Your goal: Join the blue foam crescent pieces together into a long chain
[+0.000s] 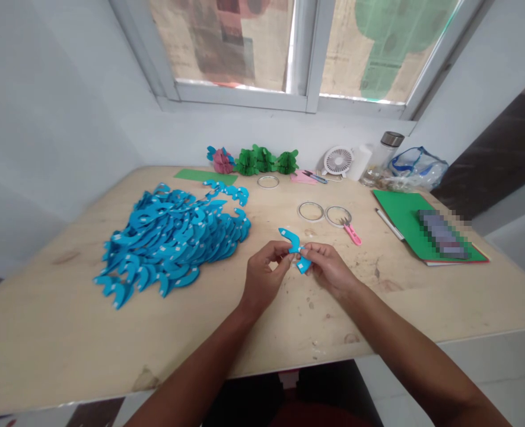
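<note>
Between my hands, above the middle of the table, is a curved blue paper cutout (291,237) with small white squares on it. My left hand (264,270) pinches its near part from the left, thumb and forefinger together. From the right, my right hand (328,267) grips the same piece with thumb and fingers closed. A large heap of similar blue paper cutouts (173,231) lies to the left, many bearing white squares. Beyond my hands are two rolls of narrow tape (311,204), side by side, and pink-handled thread snips (352,231) rest against one roll.
Along the wall stand green folded-paper shapes (262,160), a pink and blue one (222,160), a small white fan (338,161) and a glass bottle (383,157). Another tape roll (268,182) lies near a green strip (205,177). Green sheets (404,213) hold a blurred phone-like object (444,234) at right.
</note>
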Demonstrator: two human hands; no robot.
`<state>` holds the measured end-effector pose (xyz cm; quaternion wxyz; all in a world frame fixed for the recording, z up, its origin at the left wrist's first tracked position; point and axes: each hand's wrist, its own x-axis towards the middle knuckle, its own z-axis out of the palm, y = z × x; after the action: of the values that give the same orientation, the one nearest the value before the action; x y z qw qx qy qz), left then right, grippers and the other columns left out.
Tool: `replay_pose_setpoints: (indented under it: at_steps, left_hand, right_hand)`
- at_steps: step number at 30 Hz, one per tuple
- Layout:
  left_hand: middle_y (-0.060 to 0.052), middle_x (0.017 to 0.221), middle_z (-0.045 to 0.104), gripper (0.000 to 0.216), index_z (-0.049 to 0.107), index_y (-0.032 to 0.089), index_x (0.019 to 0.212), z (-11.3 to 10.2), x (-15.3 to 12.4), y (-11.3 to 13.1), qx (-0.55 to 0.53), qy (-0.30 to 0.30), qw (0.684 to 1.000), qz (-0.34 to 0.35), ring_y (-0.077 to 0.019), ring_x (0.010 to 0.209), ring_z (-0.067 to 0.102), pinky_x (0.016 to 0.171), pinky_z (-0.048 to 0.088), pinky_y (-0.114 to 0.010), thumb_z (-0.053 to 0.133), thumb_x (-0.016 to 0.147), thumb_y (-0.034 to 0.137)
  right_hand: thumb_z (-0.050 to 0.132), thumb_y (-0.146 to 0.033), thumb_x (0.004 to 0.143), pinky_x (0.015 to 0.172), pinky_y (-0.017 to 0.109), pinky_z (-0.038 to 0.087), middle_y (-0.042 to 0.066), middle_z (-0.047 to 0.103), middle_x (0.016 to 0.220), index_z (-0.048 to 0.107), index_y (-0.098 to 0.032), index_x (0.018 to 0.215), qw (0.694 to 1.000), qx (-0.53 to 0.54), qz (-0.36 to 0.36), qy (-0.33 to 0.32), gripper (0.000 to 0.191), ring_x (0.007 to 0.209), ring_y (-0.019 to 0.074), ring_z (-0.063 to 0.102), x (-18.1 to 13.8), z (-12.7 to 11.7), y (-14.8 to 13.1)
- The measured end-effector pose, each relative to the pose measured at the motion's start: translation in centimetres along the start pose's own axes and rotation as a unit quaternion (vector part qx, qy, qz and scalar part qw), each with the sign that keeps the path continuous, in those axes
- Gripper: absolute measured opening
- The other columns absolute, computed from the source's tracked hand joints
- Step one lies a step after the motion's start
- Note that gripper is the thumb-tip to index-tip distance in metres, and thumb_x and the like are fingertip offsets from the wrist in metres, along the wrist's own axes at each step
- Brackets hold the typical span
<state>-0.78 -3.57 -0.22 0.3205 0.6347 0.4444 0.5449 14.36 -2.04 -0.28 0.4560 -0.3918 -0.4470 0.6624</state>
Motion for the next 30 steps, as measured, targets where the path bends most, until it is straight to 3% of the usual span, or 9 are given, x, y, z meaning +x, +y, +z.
replay_pose_setpoints:
  at_steps: [12, 30]
  left_hand:
    - [-0.002, 0.075, 0.069, 0.011, 0.067, 0.017, 0.081, 0.16, 0.0, -0.9, -0.059, 0.003, 0.998, -0.026, -0.0148, 0.07, 0.063, 0.069, 0.051, -0.026, 0.065, 0.072, 0.024]
    - [-0.003, 0.078, 0.068, 0.012, 0.065, 0.017, 0.081, 0.29, 0.04, -0.6, -0.082, -0.012, 0.996, -0.035, -0.0146, 0.071, 0.062, 0.067, 0.052, -0.026, 0.064, 0.072, 0.025]
  right_hand:
    - [0.068, -0.029, 0.073, 0.046, 0.019, 0.038, -0.001, 0.06, 0.055, 0.064, -0.014, 0.062, 0.999, 0.051, 0.011, -0.014, 0.019, 0.048, 0.0072, 0.051, -0.04, 0.1, 0.09]
    - [0.071, -0.029, 0.069, 0.046, 0.02, 0.036, -0.001, 0.059, 0.053, 0.062, -0.015, 0.06, 0.999, 0.026, -0.006, 0.02, 0.018, 0.046, 0.0072, 0.048, -0.01, 0.28, 0.18]
